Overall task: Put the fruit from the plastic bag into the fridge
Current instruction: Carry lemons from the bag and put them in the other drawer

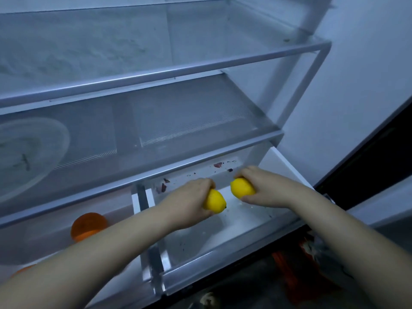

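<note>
Both my hands reach into the open fridge, over the right-hand clear drawer (pixel 225 257) at the bottom. My left hand (pixel 189 197) grips a yellow lemon (pixel 215 201) from above. My right hand (pixel 260 186) grips a second yellow lemon (pixel 242 188) just to the right of the first. The two lemons are close together, a small gap between them, above the drawer's floor. In the left-hand drawer lies an orange (pixel 88 225), and part of another orange (pixel 22 269) shows at the lower left behind my forearm.
Two glass shelves (pixel 178 112) sit above the drawers; a round clear dish (pixel 33 152) rests on the lower shelf at left. A divider (pixel 153 264) separates the two drawers. Dark specks litter the right drawer's back. Orange-red packaging (pixel 296 275) lies on the floor at lower right.
</note>
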The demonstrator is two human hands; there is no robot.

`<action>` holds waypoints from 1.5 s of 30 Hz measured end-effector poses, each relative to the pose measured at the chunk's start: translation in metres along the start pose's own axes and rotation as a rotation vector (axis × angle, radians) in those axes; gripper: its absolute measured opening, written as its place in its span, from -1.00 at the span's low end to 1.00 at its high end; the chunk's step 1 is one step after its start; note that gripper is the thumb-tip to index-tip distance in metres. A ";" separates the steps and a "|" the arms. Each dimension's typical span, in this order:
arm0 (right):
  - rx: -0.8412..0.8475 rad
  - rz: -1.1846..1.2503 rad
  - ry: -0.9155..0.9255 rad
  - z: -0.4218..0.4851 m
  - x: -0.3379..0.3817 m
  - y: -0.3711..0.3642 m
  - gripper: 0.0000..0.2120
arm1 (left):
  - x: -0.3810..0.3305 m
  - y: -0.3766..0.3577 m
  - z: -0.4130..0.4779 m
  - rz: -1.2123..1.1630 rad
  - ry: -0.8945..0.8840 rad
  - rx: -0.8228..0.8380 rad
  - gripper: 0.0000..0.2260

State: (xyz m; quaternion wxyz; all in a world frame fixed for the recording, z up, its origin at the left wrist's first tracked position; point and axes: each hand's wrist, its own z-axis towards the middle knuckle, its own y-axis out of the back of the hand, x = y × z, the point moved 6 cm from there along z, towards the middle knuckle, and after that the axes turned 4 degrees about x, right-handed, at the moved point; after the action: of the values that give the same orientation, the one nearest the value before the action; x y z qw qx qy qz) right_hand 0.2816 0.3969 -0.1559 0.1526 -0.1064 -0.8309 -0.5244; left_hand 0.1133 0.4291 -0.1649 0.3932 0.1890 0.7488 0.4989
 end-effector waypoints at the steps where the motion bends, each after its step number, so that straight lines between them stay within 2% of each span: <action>1: 0.023 -0.001 -0.007 0.007 -0.001 -0.001 -0.53 | -0.001 -0.005 0.006 0.028 -0.007 0.022 -0.51; 4: 0.101 -0.077 -0.070 0.024 -0.006 -0.004 -0.61 | 0.000 -0.018 0.024 0.098 -0.008 0.104 -0.53; 8: 0.190 -0.217 -0.103 0.051 -0.013 -0.013 -0.60 | 0.009 -0.033 0.049 0.087 0.056 0.236 -0.57; 11: 0.245 -0.259 -0.138 0.068 -0.021 -0.022 -0.59 | 0.017 -0.042 0.064 0.095 0.099 0.274 -0.58; 15: 0.219 -0.243 -0.163 0.081 -0.028 -0.027 -0.55 | 0.026 -0.050 0.076 0.098 0.136 0.288 -0.59; 19: 0.211 -0.249 -0.153 0.088 -0.035 -0.040 -0.34 | 0.032 -0.057 0.074 0.048 0.142 0.300 -0.56; 35: 0.236 -0.299 -0.110 0.093 -0.040 -0.060 -0.39 | 0.034 -0.071 0.076 0.149 0.103 0.326 -0.53; 42: 0.237 -0.281 -0.126 0.094 -0.041 -0.060 -0.34 | 0.036 -0.078 0.078 0.146 0.109 0.344 -0.54; 45: 0.233 -0.260 -0.148 0.092 -0.040 -0.058 -0.26 | 0.037 -0.077 0.079 0.152 0.115 0.338 -0.51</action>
State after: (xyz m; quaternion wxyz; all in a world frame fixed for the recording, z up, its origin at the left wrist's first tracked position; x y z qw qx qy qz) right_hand 0.2862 0.4547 -0.2560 0.0335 -0.0181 -0.9017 -0.4308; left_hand 0.1603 0.4677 -0.2640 0.2737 0.2795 0.8268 0.4042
